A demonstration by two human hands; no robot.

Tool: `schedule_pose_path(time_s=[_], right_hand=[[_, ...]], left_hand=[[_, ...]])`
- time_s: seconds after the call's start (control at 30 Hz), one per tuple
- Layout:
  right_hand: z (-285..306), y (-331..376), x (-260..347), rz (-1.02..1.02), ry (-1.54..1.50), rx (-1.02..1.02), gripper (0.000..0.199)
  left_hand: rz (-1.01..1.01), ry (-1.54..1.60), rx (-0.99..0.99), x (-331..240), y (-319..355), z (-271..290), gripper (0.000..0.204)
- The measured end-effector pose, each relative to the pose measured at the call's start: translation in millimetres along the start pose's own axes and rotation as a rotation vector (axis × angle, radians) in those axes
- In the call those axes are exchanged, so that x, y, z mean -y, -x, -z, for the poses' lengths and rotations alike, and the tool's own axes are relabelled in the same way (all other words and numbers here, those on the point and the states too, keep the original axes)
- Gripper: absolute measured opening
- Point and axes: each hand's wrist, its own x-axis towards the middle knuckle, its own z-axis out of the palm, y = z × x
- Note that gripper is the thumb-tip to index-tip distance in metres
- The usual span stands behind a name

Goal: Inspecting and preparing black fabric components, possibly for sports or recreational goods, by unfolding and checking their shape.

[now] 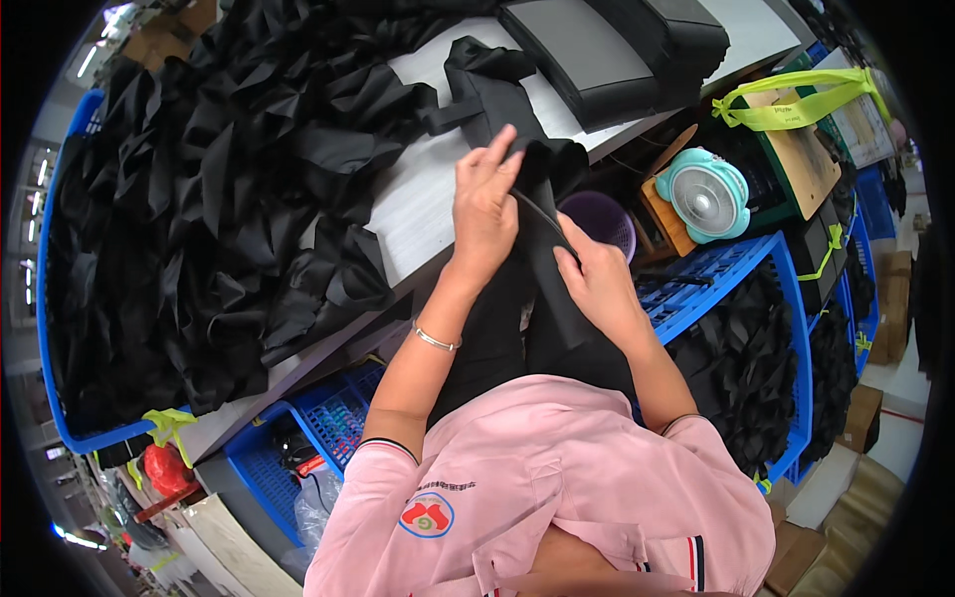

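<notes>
A long black fabric piece (557,289) hangs over my lap, and its upper end runs onto the white table. My right hand (600,284) is closed on its edge, thumb and fingers pinched together. At the table's front edge, my left hand (484,214) meets the other end of that edge, which bows between both hands. Some left fingers point up, while lower ones are curled against the fabric; the exact grip is partly hidden. Beyond my hands, a folded black fabric piece with a strap (489,85) lies on the table.
Black cloth pieces (219,199) heap up in a blue crate (62,368) on the left. Stacked black panels (582,60) lie at the far side. A purple bin (609,224), a teal fan (704,196) and another blue crate (796,348) of black pieces stand on the right.
</notes>
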Motion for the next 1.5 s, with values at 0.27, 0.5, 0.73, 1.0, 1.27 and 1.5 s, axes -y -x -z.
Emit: schedule_pose_path(time_s=[0.27, 0.5, 0.73, 1.0, 1.27, 1.5], right_hand=[[-20.6, -16.5, -19.4, 0.144, 0.278, -0.04, 0.018], [-56.6, -38.5, -58.5, -0.025, -0.508, 0.037, 0.025], [-36.0, -40.9, -19.3, -0.502, -1.497, -0.084, 0.042], [-34.1, -25.9, -0.6, -0.429, -1.617, -0.024, 0.043], [-46.0, -21.9, -17.6, -0.361, -1.688, 0.107, 0.042], [-47.3, -18.4, -12.5, -0.35, -1.561, -0.049, 0.041]], left_hand=[[-0.087, 0.253, 0.191, -40.1, 16.8, 20.0, 0.04], [0.047, 0.324, 0.124, -68.0, 58.8, 36.5, 0.053], [0.148, 0.09, -0.014, -70.4, 81.6, 47.9, 0.087], [0.23, 0.128, -0.184, -79.7, 69.6, 29.6, 0.075], [0.269, 0.237, -0.306, -89.4, 72.6, 34.2, 0.064], [0.213, 0.237, -0.3, -87.0, 71.4, 37.7, 0.056]])
